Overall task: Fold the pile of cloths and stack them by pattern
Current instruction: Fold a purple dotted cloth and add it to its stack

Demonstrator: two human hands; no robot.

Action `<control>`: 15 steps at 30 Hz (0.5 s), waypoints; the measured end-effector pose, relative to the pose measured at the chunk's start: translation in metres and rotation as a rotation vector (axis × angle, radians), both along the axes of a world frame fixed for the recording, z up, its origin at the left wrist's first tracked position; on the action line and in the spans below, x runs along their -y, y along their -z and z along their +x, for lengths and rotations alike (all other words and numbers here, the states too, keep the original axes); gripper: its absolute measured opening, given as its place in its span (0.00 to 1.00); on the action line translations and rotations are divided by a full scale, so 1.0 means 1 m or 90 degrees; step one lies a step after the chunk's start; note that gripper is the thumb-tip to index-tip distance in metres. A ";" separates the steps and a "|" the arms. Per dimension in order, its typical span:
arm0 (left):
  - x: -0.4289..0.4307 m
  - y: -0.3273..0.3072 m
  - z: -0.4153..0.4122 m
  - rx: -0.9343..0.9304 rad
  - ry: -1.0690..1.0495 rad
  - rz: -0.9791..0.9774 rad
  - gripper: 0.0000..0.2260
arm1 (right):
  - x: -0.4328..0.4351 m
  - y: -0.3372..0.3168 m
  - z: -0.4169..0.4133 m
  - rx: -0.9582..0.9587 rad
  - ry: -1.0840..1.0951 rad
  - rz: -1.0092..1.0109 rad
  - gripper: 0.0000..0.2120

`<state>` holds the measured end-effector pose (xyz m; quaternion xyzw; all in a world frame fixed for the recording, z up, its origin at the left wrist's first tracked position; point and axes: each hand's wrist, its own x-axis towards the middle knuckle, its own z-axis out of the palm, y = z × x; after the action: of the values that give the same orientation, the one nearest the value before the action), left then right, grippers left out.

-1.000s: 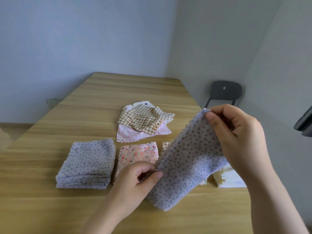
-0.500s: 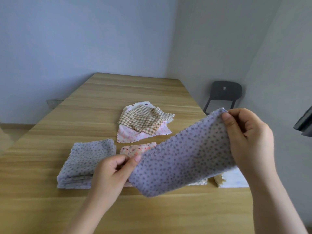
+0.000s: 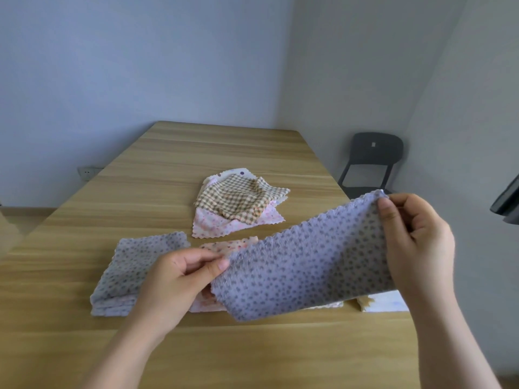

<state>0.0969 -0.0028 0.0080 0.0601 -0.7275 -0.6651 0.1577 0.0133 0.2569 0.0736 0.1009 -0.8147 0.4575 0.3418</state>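
Your left hand (image 3: 179,279) is pinching the lower end of a lilac fleece cloth with grey dots (image 3: 309,265) between thumb and curled fingers. Your right hand (image 3: 415,242) is gripping its upper end at two o'clock, so the cloth is hanging stretched in the air above the light wooden desk (image 3: 196,153). At nine o'clock from it, a folded stack of matching lilac dotted cloths (image 3: 134,265) is lying on the desk, with a pink floral folded stack (image 3: 227,245) just beside it. At twelve o'clock a loose pile of unfolded cloths (image 3: 213,226) is sitting, a brown gingham cloth (image 3: 238,200) on top.
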 end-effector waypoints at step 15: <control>-0.027 -0.012 -0.014 -0.152 -0.425 -0.252 0.11 | 0.009 0.020 0.003 0.063 -0.078 -0.070 0.09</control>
<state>0.0829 0.0237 0.0200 0.1840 -0.7584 -0.4271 0.4567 0.0158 0.2474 0.0533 0.1089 -0.7965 0.5262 0.2772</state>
